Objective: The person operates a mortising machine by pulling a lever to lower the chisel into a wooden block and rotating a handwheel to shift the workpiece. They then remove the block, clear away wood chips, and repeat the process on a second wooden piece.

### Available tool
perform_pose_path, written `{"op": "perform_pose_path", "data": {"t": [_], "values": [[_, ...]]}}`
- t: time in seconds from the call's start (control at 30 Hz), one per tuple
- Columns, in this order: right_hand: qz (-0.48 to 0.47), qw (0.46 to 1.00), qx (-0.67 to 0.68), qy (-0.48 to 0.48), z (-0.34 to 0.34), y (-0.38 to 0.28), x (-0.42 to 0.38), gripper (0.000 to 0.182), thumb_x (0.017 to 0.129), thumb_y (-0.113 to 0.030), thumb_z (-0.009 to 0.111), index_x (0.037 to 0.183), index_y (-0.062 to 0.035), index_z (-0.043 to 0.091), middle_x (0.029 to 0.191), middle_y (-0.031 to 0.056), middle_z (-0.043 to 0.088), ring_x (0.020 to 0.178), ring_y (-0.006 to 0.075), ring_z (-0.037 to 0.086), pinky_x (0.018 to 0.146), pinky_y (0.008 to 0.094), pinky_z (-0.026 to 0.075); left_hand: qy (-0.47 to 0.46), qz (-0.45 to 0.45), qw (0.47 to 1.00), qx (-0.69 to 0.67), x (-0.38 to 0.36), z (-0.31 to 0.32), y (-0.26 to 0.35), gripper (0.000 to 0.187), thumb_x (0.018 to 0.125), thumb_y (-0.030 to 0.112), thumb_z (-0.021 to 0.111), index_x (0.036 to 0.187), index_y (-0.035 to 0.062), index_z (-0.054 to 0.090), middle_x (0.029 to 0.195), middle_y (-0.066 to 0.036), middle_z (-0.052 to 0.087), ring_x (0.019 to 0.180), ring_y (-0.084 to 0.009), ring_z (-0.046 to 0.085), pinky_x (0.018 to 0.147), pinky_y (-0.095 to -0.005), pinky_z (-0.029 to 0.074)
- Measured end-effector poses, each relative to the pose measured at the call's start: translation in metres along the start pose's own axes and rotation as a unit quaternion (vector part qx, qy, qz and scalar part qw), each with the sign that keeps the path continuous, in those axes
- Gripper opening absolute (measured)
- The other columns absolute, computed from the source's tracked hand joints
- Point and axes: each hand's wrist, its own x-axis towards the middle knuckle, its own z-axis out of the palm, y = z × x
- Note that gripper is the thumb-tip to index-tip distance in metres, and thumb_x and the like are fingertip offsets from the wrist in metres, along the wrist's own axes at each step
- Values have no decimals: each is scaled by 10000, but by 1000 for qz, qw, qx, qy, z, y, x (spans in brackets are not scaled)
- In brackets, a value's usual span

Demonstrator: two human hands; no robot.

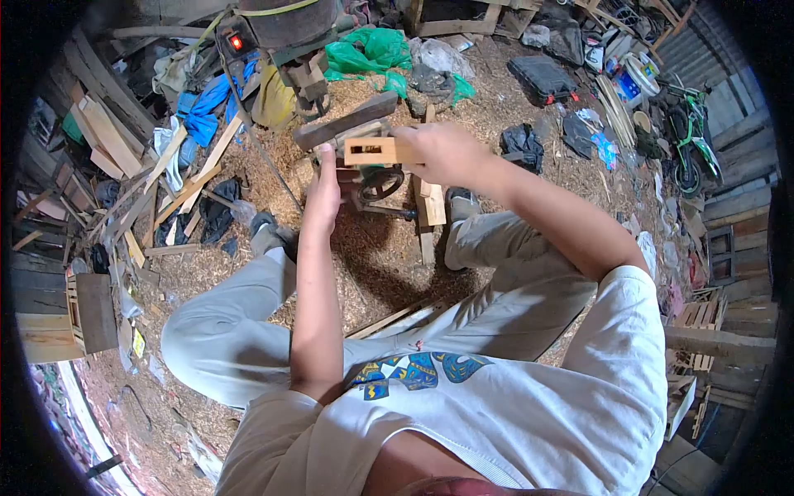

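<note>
My right hand (442, 153) grips a short wooden block (372, 150) with a slot cut in its face, held level in front of me. My left hand (324, 188) is closed on the frame of a small metal machine with a hand wheel (379, 183), just below the block. A dark plank (346, 121) lies across the top of the machine. I sit with knees apart, feet on a floor covered in sawdust.
Wood strips (430, 208) lean beside the machine. Offcuts and planks (112, 136) pile at left, with a wooden box (87, 312). Green plastic bags (368, 51), a black case (542, 78) and a green bike (691, 136) lie beyond. Slatted crates (699, 318) stand at right.
</note>
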Motion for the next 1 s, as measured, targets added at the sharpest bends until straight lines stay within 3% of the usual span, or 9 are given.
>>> {"op": "perform_pose_path", "data": {"t": [0.03, 0.1, 0.13, 0.17, 0.27, 0.37, 0.6, 0.67, 1.0], "values": [[53, 996, 33, -62, -7, 0, 0, 451, 826, -208, 798, 1220, -77, 623, 972, 189, 752, 919, 399, 750, 792, 543, 590, -1, 2, 1000, 2, 1, -4, 1, 754, 1066, 691, 498, 1442, 46, 604, 1257, -165, 732, 1123, -256, 723, 1029, -442, 534], [29, 999, 40, -6, -5, 4, -2, 436, 838, -207, 793, 1215, -73, 620, 901, 197, 745, 902, 408, 744, 757, 556, 592, -21, 261, 956, 134, 1, -11, 2, 719, 1087, 632, 513, 1514, 56, 558, 1423, -187, 650, 1283, -248, 642, 1108, -400, 476], [32, 999, 23, -22, -8, 4, -1, 501, 842, -216, 806, 1288, -87, 619, 959, 192, 753, 923, 402, 745, 782, 542, 596, -69, 237, 967, 55, -10, -10, 13, 602, 1074, 430, 661, 1547, 79, 534, 1529, -172, 574, 1377, -248, 579, 1172, -398, 430], [35, 999, 7, -38, -9, 4, 0, 568, 845, -224, 820, 1362, -101, 619, 1017, 187, 761, 944, 396, 747, 807, 527, 600, -68, 236, 968, 54, -16, -8, 19, 602, 1074, 430, 661, 1547, 79, 534, 1529, -172, 574, 1377, -248, 579, 1172, -398, 430], [19, 1000, 2, -15, -11, 1, 1, 609, 835, -215, 828, 1391, -108, 604, 1011, 180, 762, 938, 393, 748, 806, 524, 601, -104, 365, 917, 126, -27, -5, 31, 724, 868, 6, 849, 1522, 92, 550, 1486, -105, 612, 1394, -217, 582, 1163, -373, 469], [16, 1000, 11, -9, -13, -4, 1, 496, 826, -183, 813, 1270, -82, 617, 933, 198, 753, 915, 408, 747, 798, 540, 594, -87, 358, 912, 178, -14, -13, 23, 694, 866, -61, 799, 1503, 83, 566, 1477, -84, 625, 1333, -202, 630, 1123, -355, 511], [-9, 1000, 3, 20, -10, -6, 0, 482, 830, -193, 815, 1253, -81, 613, 967, 191, 757, 919, 404, 750, 795, 533, 596, -93, 352, 923, 128, -17, -10, 23, 660, 826, -183, 656, 1435, 69, 617, 1412, -111, 672, 1315, -203, 630, 1106, -369, 529], [16, 999, -14, -38, -16, -11, 1, 641, 847, -204, 811, 1436, -94, 585, 1088, 157, 749, 994, 376, 740, 847, 505, 598, -99, 353, 924, 111, -16, -10, 21, 666, 825, -199, 631, 1436, 68, 611, 1403, -109, 670, 1305, -188, 631, 1085, -353, 542], [21, 999, -3, -38, -12, -8, 3, 578, 852, -209, 814, 1376, -89, 603, 1119, 142, 737, 1014, 372, 733, 857, 495, 597, -77, 348, 925, 130, -10, -9, 12, 615, 879, -110, 737, 1452, 49, 581, 1405, -113, 661, 1313, -201, 628, 1065, -355, 547]]}}
